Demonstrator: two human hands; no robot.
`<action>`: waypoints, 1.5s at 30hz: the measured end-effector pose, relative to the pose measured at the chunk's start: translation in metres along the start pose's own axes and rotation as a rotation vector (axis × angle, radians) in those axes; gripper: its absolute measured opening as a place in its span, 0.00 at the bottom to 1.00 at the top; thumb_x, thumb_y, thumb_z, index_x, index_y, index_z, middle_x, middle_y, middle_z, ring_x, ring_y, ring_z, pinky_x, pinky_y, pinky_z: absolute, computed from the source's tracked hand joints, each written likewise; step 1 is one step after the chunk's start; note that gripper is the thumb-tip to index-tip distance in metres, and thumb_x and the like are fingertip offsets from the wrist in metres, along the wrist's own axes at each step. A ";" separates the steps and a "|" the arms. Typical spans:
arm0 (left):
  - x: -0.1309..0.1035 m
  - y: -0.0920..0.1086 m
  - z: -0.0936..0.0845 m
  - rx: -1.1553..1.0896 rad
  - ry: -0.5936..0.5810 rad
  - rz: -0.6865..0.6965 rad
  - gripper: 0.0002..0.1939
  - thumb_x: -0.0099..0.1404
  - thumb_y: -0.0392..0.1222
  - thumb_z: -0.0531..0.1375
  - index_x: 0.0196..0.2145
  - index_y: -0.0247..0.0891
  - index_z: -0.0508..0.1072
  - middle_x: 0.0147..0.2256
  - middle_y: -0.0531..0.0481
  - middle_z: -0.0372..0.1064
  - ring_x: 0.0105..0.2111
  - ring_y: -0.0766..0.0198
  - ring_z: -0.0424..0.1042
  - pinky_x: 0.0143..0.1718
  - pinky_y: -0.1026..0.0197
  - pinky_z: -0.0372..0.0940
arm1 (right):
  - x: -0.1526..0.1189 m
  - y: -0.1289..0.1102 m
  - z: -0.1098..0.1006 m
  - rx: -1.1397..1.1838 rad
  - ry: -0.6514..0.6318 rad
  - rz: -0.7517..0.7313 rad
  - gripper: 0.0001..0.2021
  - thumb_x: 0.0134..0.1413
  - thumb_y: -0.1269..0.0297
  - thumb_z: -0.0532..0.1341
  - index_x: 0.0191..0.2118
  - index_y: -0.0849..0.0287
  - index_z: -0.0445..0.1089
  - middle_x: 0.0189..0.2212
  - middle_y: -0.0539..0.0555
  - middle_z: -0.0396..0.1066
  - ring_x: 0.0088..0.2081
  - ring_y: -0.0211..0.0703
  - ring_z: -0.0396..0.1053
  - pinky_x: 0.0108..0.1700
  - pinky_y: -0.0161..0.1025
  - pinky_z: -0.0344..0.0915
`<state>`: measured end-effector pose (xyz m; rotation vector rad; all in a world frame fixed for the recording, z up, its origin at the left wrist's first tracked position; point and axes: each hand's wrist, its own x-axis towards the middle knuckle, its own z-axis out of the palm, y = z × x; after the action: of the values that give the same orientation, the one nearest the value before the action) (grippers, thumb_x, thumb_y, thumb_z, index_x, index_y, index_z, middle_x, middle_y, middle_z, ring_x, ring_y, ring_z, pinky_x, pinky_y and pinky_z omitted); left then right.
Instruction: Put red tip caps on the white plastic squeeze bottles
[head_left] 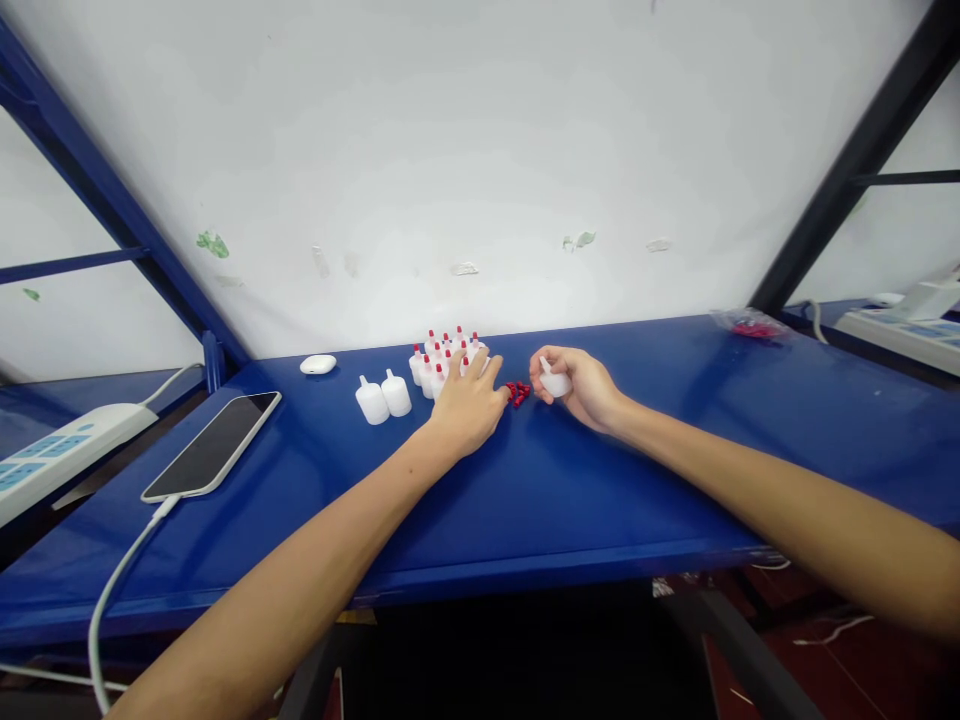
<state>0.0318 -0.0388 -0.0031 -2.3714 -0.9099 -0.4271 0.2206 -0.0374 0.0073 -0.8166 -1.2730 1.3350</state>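
Note:
My right hand [581,385] is closed around a small white dropper bottle [556,384], its bare nozzle pointing up and to the left. My left hand [471,405] has its fingers apart, in front of a cluster of white bottles with red caps [427,377] and partly hiding them. A small pile of loose red caps [519,393] lies between my hands, beside the left one; I cannot make out whether a finger touches it. Two uncapped white bottles [372,401] stand upright side by side, left of the cluster.
On the blue table [570,500], a phone [214,447] with a white charging cable lies at the left. A white earbud case [318,364] sits near the wall. A clear bag with red pieces [752,325] is at the back right. Power strips [64,450] lie beyond the table's sides.

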 end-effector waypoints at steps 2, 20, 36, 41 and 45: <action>0.000 0.000 0.001 -0.010 0.023 -0.005 0.11 0.68 0.38 0.56 0.41 0.36 0.79 0.57 0.34 0.65 0.60 0.38 0.59 0.58 0.31 0.53 | 0.001 0.001 -0.001 -0.027 0.011 -0.007 0.07 0.35 0.70 0.52 0.24 0.60 0.67 0.17 0.53 0.65 0.18 0.39 0.60 0.22 0.38 0.56; -0.005 -0.008 0.000 -0.039 0.019 0.006 0.11 0.67 0.36 0.57 0.36 0.35 0.80 0.55 0.35 0.66 0.60 0.38 0.60 0.58 0.31 0.52 | 0.000 0.003 -0.002 -0.258 -0.006 -0.062 0.08 0.42 0.67 0.52 0.25 0.61 0.68 0.20 0.52 0.67 0.19 0.37 0.62 0.21 0.35 0.58; 0.003 0.017 -0.031 -1.272 0.356 -0.566 0.13 0.64 0.49 0.63 0.38 0.36 0.79 0.18 0.56 0.65 0.17 0.70 0.62 0.22 0.65 0.59 | -0.018 0.000 0.011 -0.269 -0.318 -0.199 0.11 0.55 0.62 0.51 0.29 0.59 0.68 0.24 0.51 0.65 0.28 0.41 0.60 0.34 0.39 0.57; 0.003 0.025 -0.031 -1.625 0.273 -0.552 0.18 0.62 0.53 0.64 0.41 0.34 0.77 0.17 0.56 0.66 0.17 0.70 0.66 0.16 0.68 0.57 | -0.025 0.000 0.026 -0.108 -0.288 -0.114 0.20 0.63 0.51 0.49 0.27 0.59 0.66 0.22 0.52 0.66 0.26 0.40 0.61 0.32 0.38 0.58; 0.003 0.026 -0.027 -1.714 0.246 -0.532 0.20 0.59 0.53 0.67 0.40 0.33 0.75 0.18 0.56 0.67 0.17 0.72 0.65 0.16 0.69 0.57 | -0.027 -0.004 0.032 -0.008 -0.237 -0.050 0.18 0.60 0.50 0.53 0.27 0.59 0.65 0.21 0.51 0.66 0.25 0.40 0.62 0.31 0.37 0.60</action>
<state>0.0491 -0.0690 0.0095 -3.1312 -1.2619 -2.4270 0.1966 -0.0714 0.0123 -0.6411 -1.4736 1.4181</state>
